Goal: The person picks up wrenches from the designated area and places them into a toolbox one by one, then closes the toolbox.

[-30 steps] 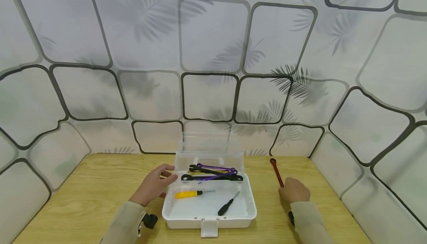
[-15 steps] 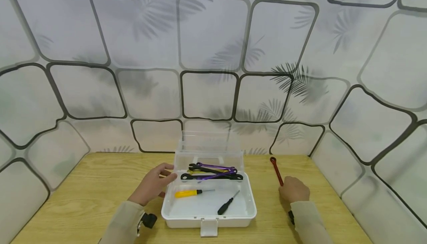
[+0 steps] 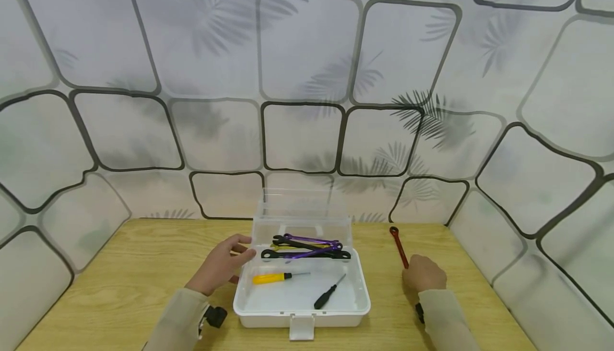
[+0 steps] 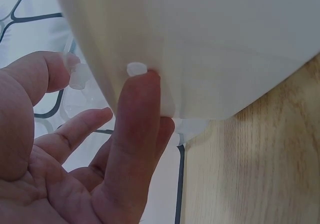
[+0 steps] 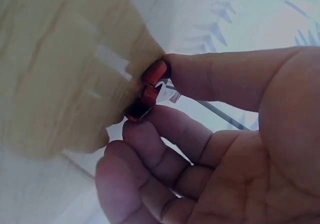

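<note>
A white toolbox (image 3: 278,320) stands on the table with its clear lid raised. My left hand (image 3: 221,266) is at its left rear corner, fingers fairly straight, and one fingertip touches the side wall (image 4: 200,59) in the left wrist view. Far right, my right hand (image 3: 424,274) pinches the near end of a red wrench (image 3: 398,247) between thumb and fingers, low by the tabletop. Inside the box lie a yellow screwdriver (image 3: 269,278) and a black screwdriver (image 3: 325,298). Purple wrenches (image 3: 314,239), black wrenches (image 3: 273,254) and a yellow one lie across the back of the box.
The wooden table (image 3: 144,276) reaches back to a patterned cloth wall (image 3: 302,138), which also closes in both sides. The clear lid (image 3: 301,207) leans back behind the box. A latch flap (image 3: 301,328) hangs down at the box's front.
</note>
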A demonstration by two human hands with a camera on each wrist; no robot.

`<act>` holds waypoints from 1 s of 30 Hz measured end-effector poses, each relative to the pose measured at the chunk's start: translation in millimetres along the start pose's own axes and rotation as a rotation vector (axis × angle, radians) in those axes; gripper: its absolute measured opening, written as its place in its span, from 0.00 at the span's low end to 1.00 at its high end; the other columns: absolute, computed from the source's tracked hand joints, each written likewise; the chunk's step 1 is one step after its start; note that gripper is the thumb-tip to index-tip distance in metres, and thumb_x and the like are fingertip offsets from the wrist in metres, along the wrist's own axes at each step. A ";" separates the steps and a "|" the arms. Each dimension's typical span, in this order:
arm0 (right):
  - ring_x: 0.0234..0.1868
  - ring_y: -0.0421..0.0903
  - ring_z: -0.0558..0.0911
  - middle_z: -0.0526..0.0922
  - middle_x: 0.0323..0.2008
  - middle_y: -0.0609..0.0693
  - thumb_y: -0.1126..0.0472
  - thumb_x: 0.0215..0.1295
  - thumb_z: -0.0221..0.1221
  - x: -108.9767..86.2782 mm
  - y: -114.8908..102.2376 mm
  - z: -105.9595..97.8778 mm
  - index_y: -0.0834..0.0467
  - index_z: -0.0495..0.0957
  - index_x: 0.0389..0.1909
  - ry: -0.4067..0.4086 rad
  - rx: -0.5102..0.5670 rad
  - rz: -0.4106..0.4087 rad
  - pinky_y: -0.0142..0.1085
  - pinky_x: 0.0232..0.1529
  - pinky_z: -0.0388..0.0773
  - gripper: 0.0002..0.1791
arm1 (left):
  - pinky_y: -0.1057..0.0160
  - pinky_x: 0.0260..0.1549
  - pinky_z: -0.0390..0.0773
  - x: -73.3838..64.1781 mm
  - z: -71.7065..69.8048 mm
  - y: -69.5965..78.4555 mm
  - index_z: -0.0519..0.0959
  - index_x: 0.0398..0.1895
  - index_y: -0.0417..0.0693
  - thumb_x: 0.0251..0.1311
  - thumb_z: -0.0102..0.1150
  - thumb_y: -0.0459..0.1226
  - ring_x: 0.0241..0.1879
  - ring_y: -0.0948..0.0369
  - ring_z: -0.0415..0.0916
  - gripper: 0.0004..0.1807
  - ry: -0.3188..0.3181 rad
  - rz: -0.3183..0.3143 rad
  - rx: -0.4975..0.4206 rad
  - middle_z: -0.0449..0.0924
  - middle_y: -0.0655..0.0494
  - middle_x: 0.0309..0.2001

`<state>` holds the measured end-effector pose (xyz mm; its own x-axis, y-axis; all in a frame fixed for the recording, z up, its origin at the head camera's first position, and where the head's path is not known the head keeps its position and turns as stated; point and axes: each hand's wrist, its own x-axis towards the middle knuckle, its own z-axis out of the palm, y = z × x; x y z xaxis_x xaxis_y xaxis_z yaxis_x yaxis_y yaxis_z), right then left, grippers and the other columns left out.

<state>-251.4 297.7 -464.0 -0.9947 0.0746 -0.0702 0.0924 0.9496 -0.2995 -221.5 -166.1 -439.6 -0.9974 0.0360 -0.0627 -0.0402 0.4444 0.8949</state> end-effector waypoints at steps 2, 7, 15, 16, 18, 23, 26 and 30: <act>0.23 0.51 0.74 0.76 0.22 0.53 0.65 0.66 0.54 -1.8 -1.5 -1.1 0.62 0.76 0.24 -0.011 0.007 0.009 0.42 0.23 0.72 0.11 | 0.54 0.26 0.87 -0.3 0.1 0.5 0.75 0.65 0.44 0.72 0.62 0.44 0.47 0.49 0.80 0.23 0.000 -0.005 0.003 0.78 0.43 0.54; 0.25 0.51 0.75 0.77 0.23 0.53 0.61 0.67 0.55 -2.6 -1.6 -1.9 0.61 0.75 0.25 -0.043 0.013 0.036 0.43 0.25 0.73 0.12 | 0.54 0.27 0.87 -0.2 0.5 0.4 0.74 0.65 0.44 0.73 0.61 0.43 0.48 0.49 0.80 0.23 -0.002 -0.008 0.005 0.78 0.43 0.54; 0.27 0.50 0.77 0.79 0.25 0.52 0.49 0.68 0.60 -2.2 2.2 -7.4 0.59 0.77 0.26 -0.059 -0.008 0.065 0.45 0.27 0.76 0.18 | 0.55 0.27 0.87 0.2 1.4 0.0 0.74 0.66 0.44 0.73 0.61 0.42 0.49 0.49 0.79 0.23 0.004 -0.016 0.018 0.78 0.42 0.56; 0.26 0.50 0.77 0.79 0.24 0.52 0.49 0.69 0.60 -1.8 2.6 -7.6 0.59 0.77 0.25 -0.055 -0.003 0.065 0.44 0.26 0.75 0.19 | 0.55 0.27 0.87 0.0 1.6 0.1 0.74 0.66 0.44 0.73 0.61 0.42 0.49 0.49 0.79 0.23 0.006 -0.018 0.019 0.78 0.42 0.56; 0.24 0.49 0.75 0.78 0.23 0.52 0.48 0.69 0.59 -1.0 3.3 -7.2 0.59 0.77 0.24 -0.053 0.011 0.063 0.42 0.24 0.73 0.20 | 0.55 0.27 0.87 -0.4 2.0 0.1 0.74 0.66 0.45 0.73 0.61 0.42 0.49 0.48 0.79 0.23 0.009 -0.025 0.016 0.77 0.42 0.56; 0.23 0.49 0.73 0.76 0.21 0.53 0.49 0.71 0.54 0.5 3.3 -5.7 0.60 0.75 0.24 -0.043 0.042 0.053 0.41 0.23 0.70 0.20 | 0.55 0.27 0.87 -0.3 2.7 -0.5 0.74 0.66 0.45 0.72 0.61 0.43 0.49 0.48 0.79 0.23 0.010 -0.029 0.023 0.77 0.42 0.57; 0.24 0.51 0.74 0.77 0.22 0.54 0.50 0.72 0.51 1.0 2.3 -6.2 0.61 0.75 0.26 -0.001 0.055 0.048 0.44 0.24 0.72 0.20 | 0.54 0.27 0.87 1.1 2.7 -0.8 0.74 0.66 0.44 0.73 0.61 0.44 0.50 0.48 0.79 0.24 0.004 -0.025 0.028 0.76 0.41 0.57; 0.23 0.51 0.74 0.78 0.23 0.54 0.53 0.74 0.52 1.0 1.4 -7.0 0.62 0.76 0.27 0.066 0.079 0.030 0.44 0.22 0.73 0.19 | 0.54 0.27 0.87 2.5 2.2 -1.7 0.74 0.66 0.45 0.73 0.61 0.46 0.51 0.48 0.79 0.24 0.001 -0.026 0.027 0.76 0.41 0.58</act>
<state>-252.6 301.2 -457.8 -0.9920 0.1248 -0.0185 0.1227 0.9199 -0.3725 -223.8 -164.8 -442.2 -0.9961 0.0232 -0.0854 -0.0646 0.4688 0.8809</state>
